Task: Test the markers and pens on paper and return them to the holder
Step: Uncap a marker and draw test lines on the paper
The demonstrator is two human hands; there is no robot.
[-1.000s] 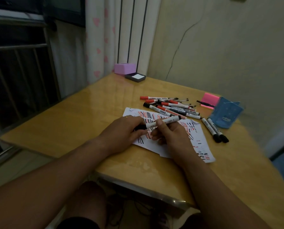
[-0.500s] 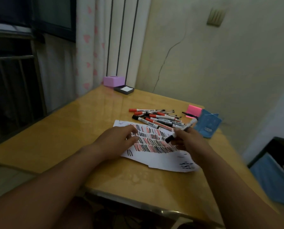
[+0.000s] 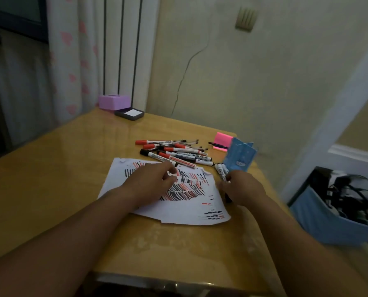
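A white paper (image 3: 185, 213) covered in red and black strokes lies on the wooden table (image 3: 56, 179). My left hand (image 3: 151, 183) rests on the paper with relaxed fingers and holds nothing. At the paper's right edge, my right hand (image 3: 243, 188) grips a white marker with a black cap (image 3: 224, 176), low over the table beside two other markers (image 3: 218, 168). The blue holder (image 3: 241, 157) stands just beyond them. A pile of red and black markers and pens (image 3: 174, 152) lies past the paper.
A pink sticky-note pad (image 3: 221, 139) with a black pen (image 3: 216, 144) on it sits behind the holder. A purple box (image 3: 113, 101) and a dark ink pad (image 3: 129, 113) stand at the far corner. A blue bin of cables (image 3: 337, 209) is on the floor to the right.
My right hand carried the marker off the paper to the right and lowered it beside the two markers near the holder. My left hand let go of the marker and stayed on the paper.
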